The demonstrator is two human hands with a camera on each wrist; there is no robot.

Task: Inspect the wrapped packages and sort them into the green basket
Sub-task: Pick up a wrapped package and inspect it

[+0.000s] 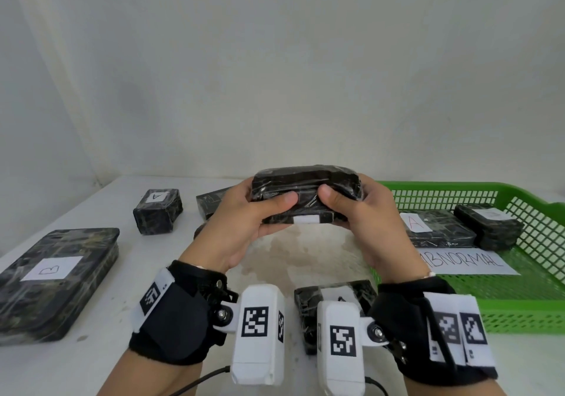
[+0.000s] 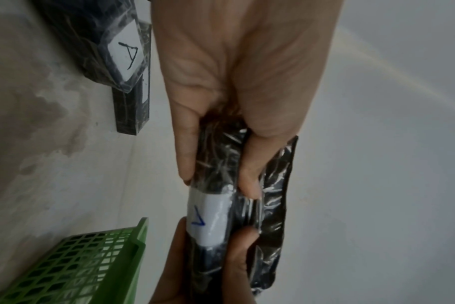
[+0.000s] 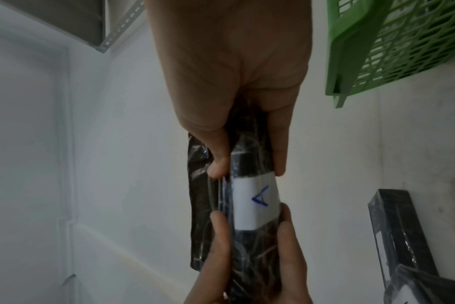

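Done: two packages (image 1: 464,227) lie in green basket (image 1: 519,301)
Grip: left hand (image 1: 244,227), right hand (image 1: 373,221) both pinching held package (image 1: 305,194)
Left: several on worktop (image 1: 101,343)

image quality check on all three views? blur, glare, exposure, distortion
Head view: evenly lit, sharp on the held package, edges soft, wide-angle bend at the green basket rim. Left wrist view: dim, motion-soft, glare streaks on the package wrap, left hand fills the top. Right wrist view: darker and noisy, right hand underexposed, the label's blue mark still readable.
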